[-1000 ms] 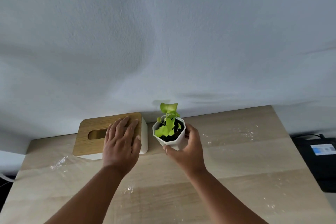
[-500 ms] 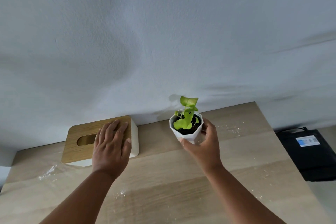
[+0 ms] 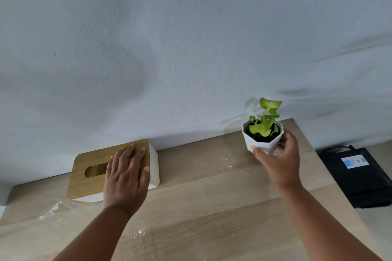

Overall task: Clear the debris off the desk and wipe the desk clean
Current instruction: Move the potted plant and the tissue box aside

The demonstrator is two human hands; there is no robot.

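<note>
My left hand [image 3: 127, 178] lies flat on the wooden lid of the tissue box [image 3: 93, 170], fingers straight and close together, palm down, gripping nothing. The box sits at the rear left of the desk [image 3: 212, 197], close to the wall [image 3: 191, 38], with its oval slot partly covered by my fingers.

My right hand [image 3: 280, 160] grips the plant pot [image 3: 262, 141] from the near side, thumb on the left face and fingers curled round the right. The pot is white and faceted, and it carries a small green plant [image 3: 265, 121]. It is near the rear right corner of the desk; I cannot tell whether its base touches the surface.

Debris [image 3: 51, 211] lies in pale specks on the desk: one patch near the front left of the tissue box, one between my forearms, and a scatter just left of the pot.

A black device [image 3: 358, 176] with a blue-and-white label lies on the floor beside the desk's right edge.
</note>
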